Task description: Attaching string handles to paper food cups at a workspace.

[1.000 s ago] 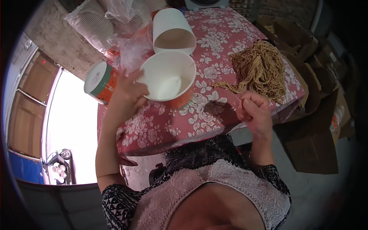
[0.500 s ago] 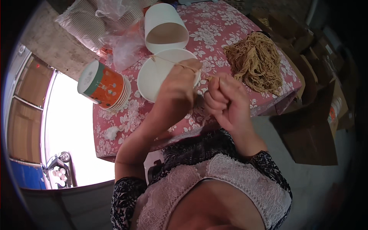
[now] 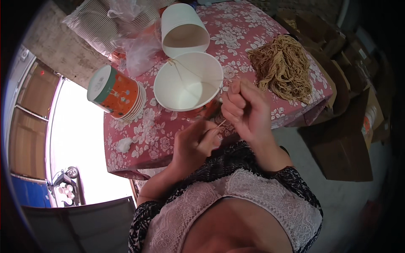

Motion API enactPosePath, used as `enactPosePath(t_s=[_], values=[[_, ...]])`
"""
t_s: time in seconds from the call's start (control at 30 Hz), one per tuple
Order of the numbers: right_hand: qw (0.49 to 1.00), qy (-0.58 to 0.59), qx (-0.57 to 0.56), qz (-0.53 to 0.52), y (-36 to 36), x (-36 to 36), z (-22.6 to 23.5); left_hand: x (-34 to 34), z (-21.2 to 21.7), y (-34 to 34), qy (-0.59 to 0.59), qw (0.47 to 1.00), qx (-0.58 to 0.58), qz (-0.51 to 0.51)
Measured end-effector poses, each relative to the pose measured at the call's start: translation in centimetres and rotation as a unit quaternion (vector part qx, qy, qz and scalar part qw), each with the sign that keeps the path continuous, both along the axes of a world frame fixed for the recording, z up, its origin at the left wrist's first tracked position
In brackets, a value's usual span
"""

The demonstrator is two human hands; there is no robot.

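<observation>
Here we have both hands drawn in close over the near edge of the table (image 3: 126, 160), which wears a pink flowered cloth. Our left hand (image 3: 195, 145) is curled nearly shut, pinching a short tan strand of string (image 3: 221, 123) between thumb and fingertips. Our right hand (image 3: 244, 110) is folded into a loose fist just above it, fingers bent over; it seems to grip the same strand, though we cannot tell for certain.

Just beyond our hands sits the open white paper bowl (image 3: 188, 81), and a thin thread already runs across its mouth from the far rim, so we judge the stringing of this one begun but not finished. A second white bowl (image 3: 184, 29) lies on its side behind it, with no string that we can see. The tangled bundle of tan strings (image 3: 282, 67) rests to the right, still large. To the left lies a tipped stack of orange printed cups (image 3: 117, 92), and bagged cups (image 3: 101, 21) sit at the far corner.
</observation>
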State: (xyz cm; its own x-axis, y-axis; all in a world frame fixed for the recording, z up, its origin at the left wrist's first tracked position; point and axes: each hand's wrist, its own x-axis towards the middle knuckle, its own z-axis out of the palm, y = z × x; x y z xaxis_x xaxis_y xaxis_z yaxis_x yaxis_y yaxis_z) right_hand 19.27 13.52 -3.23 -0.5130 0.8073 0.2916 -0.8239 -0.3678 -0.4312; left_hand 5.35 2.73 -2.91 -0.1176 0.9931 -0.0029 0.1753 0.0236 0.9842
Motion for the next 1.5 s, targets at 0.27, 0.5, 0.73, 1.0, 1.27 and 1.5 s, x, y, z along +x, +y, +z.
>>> enactPosePath(t_s=[0.27,0.5,0.73,1.0,1.27,1.5], values=[[0.766,-0.361,0.437,-0.303,-4.1,1.9,-0.6,-2.1,3.0,-1.0,0.331,0.934,0.109,-0.074],[0.813,-0.379,0.394,-0.199,-3.6,1.5,-1.9,-2.3,4.5,0.0,0.35,0.921,0.147,-0.081],[0.813,-0.409,0.31,-0.276,-2.2,0.8,-2.5,-3.7,4.9,3.1,0.401,0.854,0.33,0.001],[0.761,-0.421,0.338,-0.359,-1.5,0.4,-3.1,-4.3,3.3,3.9,0.455,0.86,0.229,-0.033],[0.739,-0.423,0.345,-0.394,-0.9,0.1,-3.4,-4.4,4.1,4.8,0.346,0.924,0.159,-0.044],[0.745,-0.409,0.368,-0.378,-0.3,-0.2,-3.9,-5.2,5.4,6.8,0.333,0.929,0.112,-0.115]])
